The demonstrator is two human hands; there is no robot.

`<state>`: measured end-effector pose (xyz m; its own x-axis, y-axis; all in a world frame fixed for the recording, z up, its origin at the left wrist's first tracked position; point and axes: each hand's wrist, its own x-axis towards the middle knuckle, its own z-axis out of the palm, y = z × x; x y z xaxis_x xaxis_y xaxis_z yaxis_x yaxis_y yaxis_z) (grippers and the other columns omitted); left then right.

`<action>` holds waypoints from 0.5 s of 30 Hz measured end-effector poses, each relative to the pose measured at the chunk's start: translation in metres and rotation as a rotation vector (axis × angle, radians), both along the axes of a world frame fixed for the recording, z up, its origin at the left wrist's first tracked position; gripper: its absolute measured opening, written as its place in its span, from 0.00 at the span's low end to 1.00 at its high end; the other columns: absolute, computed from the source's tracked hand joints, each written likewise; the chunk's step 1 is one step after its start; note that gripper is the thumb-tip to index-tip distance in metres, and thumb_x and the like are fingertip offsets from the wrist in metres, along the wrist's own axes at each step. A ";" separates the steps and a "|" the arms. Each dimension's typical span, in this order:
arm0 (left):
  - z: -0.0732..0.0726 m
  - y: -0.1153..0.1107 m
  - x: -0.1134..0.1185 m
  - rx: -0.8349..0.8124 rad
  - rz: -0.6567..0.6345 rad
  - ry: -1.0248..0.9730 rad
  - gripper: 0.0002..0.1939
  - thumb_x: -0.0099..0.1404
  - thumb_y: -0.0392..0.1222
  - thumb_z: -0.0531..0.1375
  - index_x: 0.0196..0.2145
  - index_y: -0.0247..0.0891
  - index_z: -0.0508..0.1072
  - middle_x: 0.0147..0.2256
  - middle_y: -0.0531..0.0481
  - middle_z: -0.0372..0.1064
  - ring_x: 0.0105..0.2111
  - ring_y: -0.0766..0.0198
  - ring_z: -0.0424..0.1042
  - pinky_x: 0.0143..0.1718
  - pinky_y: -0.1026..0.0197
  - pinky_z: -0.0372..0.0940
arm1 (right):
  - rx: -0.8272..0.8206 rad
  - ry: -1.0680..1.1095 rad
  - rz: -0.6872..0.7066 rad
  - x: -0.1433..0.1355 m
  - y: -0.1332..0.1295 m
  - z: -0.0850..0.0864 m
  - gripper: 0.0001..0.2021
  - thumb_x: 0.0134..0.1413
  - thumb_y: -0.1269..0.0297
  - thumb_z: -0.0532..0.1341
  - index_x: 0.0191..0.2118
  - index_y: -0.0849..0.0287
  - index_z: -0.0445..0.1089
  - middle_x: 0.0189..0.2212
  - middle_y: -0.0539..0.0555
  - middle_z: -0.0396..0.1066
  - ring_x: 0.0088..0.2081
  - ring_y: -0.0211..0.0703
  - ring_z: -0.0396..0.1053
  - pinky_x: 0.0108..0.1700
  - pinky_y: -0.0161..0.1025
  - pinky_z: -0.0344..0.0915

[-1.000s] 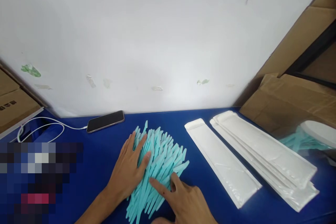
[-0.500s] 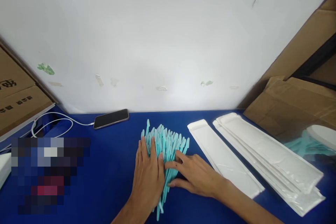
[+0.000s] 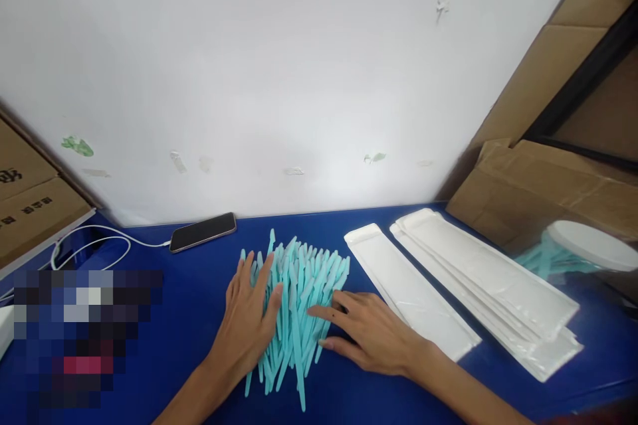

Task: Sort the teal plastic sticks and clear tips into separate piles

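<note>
A loose pile of slim turquoise plastic sticks (image 3: 298,299) with widened, blade-like heads, shaped like eyebrow razors, lies on the blue table (image 3: 189,319). Most heads point away from me, and the tapered handles fan out toward me. My left hand (image 3: 252,305) rests along the pile's left side, fingers spread and thumb over the sticks. From the right, my right hand (image 3: 366,332) touches the pile with its index finger stretched across it. The thumb stands apart from that finger, while the other fingertips are partly hidden. Neither hand grips a stick.
White padded mailers (image 3: 478,279) lie stacked at right, with a single white mailer (image 3: 409,292) beside them. A phone (image 3: 203,232) with a white cable (image 3: 149,242) is at back left. Behind the stack are a clear container (image 3: 553,255) of turquoise sticks and cardboard (image 3: 563,192).
My left hand has moved left, away from my right hand, and the pile has spread out wider between them. The right hand stays at the pile's right side. The view has shifted slightly.
</note>
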<state>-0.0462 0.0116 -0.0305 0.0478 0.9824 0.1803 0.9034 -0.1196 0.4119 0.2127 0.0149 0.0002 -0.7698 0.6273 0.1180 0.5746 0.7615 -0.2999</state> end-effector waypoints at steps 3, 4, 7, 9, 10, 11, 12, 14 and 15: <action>0.007 0.019 -0.010 0.035 -0.033 -0.013 0.29 0.75 0.56 0.44 0.71 0.53 0.47 0.73 0.46 0.34 0.71 0.43 0.30 0.65 0.27 0.43 | -0.010 -0.001 -0.015 -0.002 -0.006 -0.003 0.20 0.70 0.50 0.49 0.62 0.47 0.57 0.41 0.51 0.67 0.39 0.43 0.68 0.38 0.41 0.60; 0.009 0.028 -0.013 0.050 -0.075 -0.016 0.29 0.75 0.56 0.44 0.71 0.53 0.47 0.73 0.47 0.35 0.71 0.44 0.30 0.66 0.28 0.42 | -0.019 0.005 -0.020 -0.003 -0.009 -0.005 0.20 0.70 0.50 0.49 0.62 0.47 0.58 0.41 0.51 0.66 0.39 0.44 0.68 0.39 0.41 0.61; 0.012 0.061 -0.021 0.034 -0.237 -0.033 0.29 0.76 0.56 0.42 0.71 0.51 0.46 0.73 0.50 0.35 0.72 0.49 0.31 0.68 0.33 0.39 | -0.055 0.047 -0.035 -0.010 -0.019 -0.009 0.21 0.68 0.46 0.51 0.61 0.45 0.58 0.42 0.52 0.65 0.40 0.45 0.67 0.42 0.43 0.61; 0.010 0.079 -0.025 0.017 -0.281 -0.037 0.29 0.76 0.56 0.42 0.70 0.48 0.50 0.71 0.50 0.42 0.71 0.52 0.38 0.69 0.37 0.41 | -0.081 0.076 -0.030 -0.015 -0.024 -0.011 0.24 0.65 0.42 0.53 0.61 0.44 0.59 0.42 0.52 0.65 0.41 0.46 0.66 0.45 0.45 0.61; 0.009 0.085 -0.027 0.011 -0.294 -0.041 0.28 0.76 0.55 0.42 0.69 0.46 0.53 0.70 0.49 0.48 0.71 0.53 0.42 0.69 0.39 0.42 | -0.097 0.086 -0.024 -0.017 -0.026 -0.012 0.24 0.64 0.40 0.53 0.60 0.43 0.59 0.42 0.51 0.65 0.41 0.46 0.66 0.46 0.46 0.60; 0.008 0.089 -0.028 0.010 -0.295 -0.045 0.28 0.76 0.55 0.42 0.68 0.44 0.57 0.68 0.48 0.53 0.70 0.54 0.47 0.69 0.41 0.44 | -0.117 0.094 -0.019 -0.018 -0.027 -0.012 0.24 0.64 0.40 0.53 0.59 0.43 0.60 0.42 0.51 0.66 0.42 0.46 0.66 0.47 0.47 0.60; 0.007 0.090 -0.028 0.015 -0.290 -0.051 0.28 0.76 0.54 0.41 0.67 0.42 0.59 0.67 0.47 0.56 0.69 0.55 0.51 0.69 0.42 0.47 | -0.141 0.105 -0.016 -0.018 -0.027 -0.013 0.23 0.64 0.40 0.53 0.58 0.44 0.62 0.42 0.51 0.66 0.43 0.46 0.66 0.48 0.47 0.59; 0.006 0.089 -0.028 0.036 -0.264 -0.067 0.28 0.77 0.54 0.41 0.64 0.39 0.64 0.64 0.44 0.62 0.66 0.55 0.57 0.67 0.44 0.52 | -0.192 0.133 -0.018 -0.017 -0.024 -0.013 0.20 0.65 0.42 0.54 0.55 0.46 0.64 0.43 0.50 0.67 0.44 0.45 0.67 0.49 0.45 0.59; 0.006 0.087 -0.028 0.052 -0.245 -0.076 0.28 0.77 0.53 0.40 0.63 0.38 0.66 0.63 0.43 0.64 0.64 0.54 0.60 0.66 0.45 0.54 | -0.212 0.146 -0.022 -0.016 -0.022 -0.013 0.18 0.65 0.44 0.55 0.53 0.47 0.65 0.43 0.50 0.68 0.45 0.45 0.67 0.49 0.45 0.58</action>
<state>-0.0742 0.0983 -0.0241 0.2673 0.9326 0.2425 0.8117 -0.3536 0.4649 0.1962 -0.0071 -0.0126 -0.7400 0.6664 0.0908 0.5292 0.6603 -0.5328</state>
